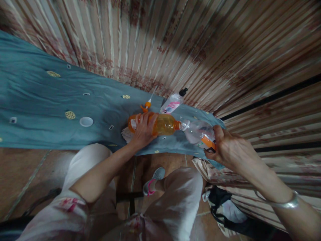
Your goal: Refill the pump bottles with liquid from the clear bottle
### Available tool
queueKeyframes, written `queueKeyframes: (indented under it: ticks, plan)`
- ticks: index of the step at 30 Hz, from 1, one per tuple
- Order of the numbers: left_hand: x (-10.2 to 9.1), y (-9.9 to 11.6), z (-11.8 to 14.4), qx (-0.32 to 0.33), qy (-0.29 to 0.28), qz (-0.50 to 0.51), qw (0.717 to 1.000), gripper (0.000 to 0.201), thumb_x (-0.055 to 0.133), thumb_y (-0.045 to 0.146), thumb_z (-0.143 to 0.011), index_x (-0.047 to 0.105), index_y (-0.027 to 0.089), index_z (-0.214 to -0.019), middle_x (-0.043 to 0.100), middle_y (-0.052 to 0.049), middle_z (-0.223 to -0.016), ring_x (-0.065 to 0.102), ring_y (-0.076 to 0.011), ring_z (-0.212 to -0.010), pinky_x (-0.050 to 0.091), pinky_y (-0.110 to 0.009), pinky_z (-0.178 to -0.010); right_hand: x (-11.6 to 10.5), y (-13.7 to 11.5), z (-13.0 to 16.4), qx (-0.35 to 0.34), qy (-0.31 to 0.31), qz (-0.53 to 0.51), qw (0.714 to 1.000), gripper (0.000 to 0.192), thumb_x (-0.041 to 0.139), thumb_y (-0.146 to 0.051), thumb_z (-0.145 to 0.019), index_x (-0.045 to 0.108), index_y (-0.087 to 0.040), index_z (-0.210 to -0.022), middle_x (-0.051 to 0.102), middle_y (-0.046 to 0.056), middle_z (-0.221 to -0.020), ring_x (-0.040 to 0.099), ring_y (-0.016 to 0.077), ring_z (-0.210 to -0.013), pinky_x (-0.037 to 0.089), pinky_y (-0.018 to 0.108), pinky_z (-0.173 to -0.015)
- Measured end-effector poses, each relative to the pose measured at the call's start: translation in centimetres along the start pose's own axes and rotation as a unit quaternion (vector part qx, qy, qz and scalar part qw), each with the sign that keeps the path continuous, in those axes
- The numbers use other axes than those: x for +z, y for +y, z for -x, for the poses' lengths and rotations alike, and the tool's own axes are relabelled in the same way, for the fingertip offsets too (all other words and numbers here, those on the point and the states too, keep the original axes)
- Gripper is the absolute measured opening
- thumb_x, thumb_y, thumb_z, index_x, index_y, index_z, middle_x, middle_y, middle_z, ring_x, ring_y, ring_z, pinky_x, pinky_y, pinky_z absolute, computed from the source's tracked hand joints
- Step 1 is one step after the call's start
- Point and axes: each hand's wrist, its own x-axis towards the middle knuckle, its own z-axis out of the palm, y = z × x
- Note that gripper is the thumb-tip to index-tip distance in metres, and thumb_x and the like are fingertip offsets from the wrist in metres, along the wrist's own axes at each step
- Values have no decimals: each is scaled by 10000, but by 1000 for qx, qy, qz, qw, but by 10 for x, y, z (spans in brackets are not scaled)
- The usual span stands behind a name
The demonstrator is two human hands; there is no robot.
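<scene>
left hand (145, 128) grips orange bottle (166, 125), right hand (231, 149) clear bottle (197, 130), necks meeting; contents unclear.

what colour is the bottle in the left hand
That bottle is see-through orange, shown in the head view.

Amber bottle (164, 125): on its side, gripped by left hand (144, 126). Clear bottle (197, 131), in right hand (229, 147): mouth at amber bottle's neck. Orange pump (146, 105), black-capped bottle (173, 102): beyond amber bottle. White disc (86, 121): left of amber bottle.
</scene>
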Motion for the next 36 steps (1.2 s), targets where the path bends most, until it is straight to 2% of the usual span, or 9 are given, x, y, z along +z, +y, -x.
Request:
queueKeyframes:
  ticks: [22,36]
  plan:
    - [1,0,0,-2,2,3,1000,783,746,329,-742,366,180,-1410,566,-178,-1347,543,-358,-1244,381,-530,-1060,-1,1,1,-5,13,-14,1000,461,733,-419,-782,503,-109,-1034,675,107,-794,649,249,-654,333,309,-558]
    - [0,0,0,-11,-8,10,1000,797,752,284,-721,363,191,-1411,555,-177,-1358,540,-368,-1243,384,-538,-1052,-1,1,1,1,1,-9,1000,493,751,-411,-777,499,-100,-1065,682,109,-805,672,272,-661,355,313,-561]
